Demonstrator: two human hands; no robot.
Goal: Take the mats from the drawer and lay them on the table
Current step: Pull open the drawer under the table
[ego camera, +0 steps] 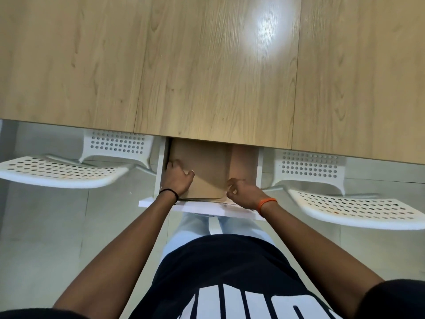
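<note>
Nearest: a dark shirt with white print, and two bare forearms reaching forward.

Drawer, white, stood pulled out from under the table's near edge, its front panel closest to the person. Contents: brown mats, lying flat, filling most of the visible interior; how many could not be told. A second brown surface showed at the right, beside the main sheet.

Left hand, black band at the wrist, lay inside the drawer at the left, fingers curled over the mats' left edge, thumb spread on top. Right hand, orange band at the wrist, was loosely curled at the mats' near right corner, fingertips pinching or touching it; a firm hold could not be confirmed.

Either side: white perforated chairs, left and right, on a pale floor.

Farthest: table, light wood.
</note>
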